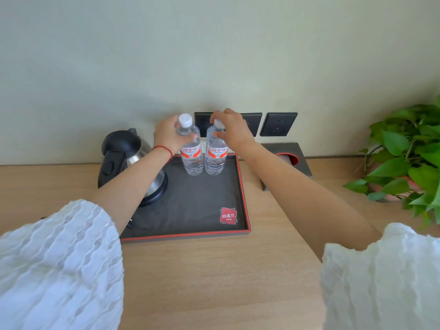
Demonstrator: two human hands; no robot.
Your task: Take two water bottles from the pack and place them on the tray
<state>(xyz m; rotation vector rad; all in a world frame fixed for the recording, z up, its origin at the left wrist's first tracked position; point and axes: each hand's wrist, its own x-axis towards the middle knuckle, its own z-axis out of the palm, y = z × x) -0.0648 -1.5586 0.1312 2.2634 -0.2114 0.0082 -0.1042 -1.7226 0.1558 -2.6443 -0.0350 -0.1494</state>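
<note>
two red-labelled bottles (pixel 192 151) (pixel 215 151) upright on hotel-logo tray (pixel 242 186), left hand (pixel 167 135) and right hand (pixel 232 129) fingers gripping their necks

We see two clear, glossy plastic water bottles (pixel 192 151) (pixel 215 152) with white caps, a matt dark tray (pixel 190 206) with a red rim, a polished-metal kettle (pixel 133 163) with black plastic handle, a light wood-grain desk (pixel 214 282), and crinkled white cloth sleeves (pixel 59 265).

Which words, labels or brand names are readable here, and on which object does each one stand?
"尚客优": white characters on the red logo in the tray corner; the small line beneath is too blurred.
Left bottle label: red characters, too blurred to read.
Right bottle label: the same, unreadable.
</note>
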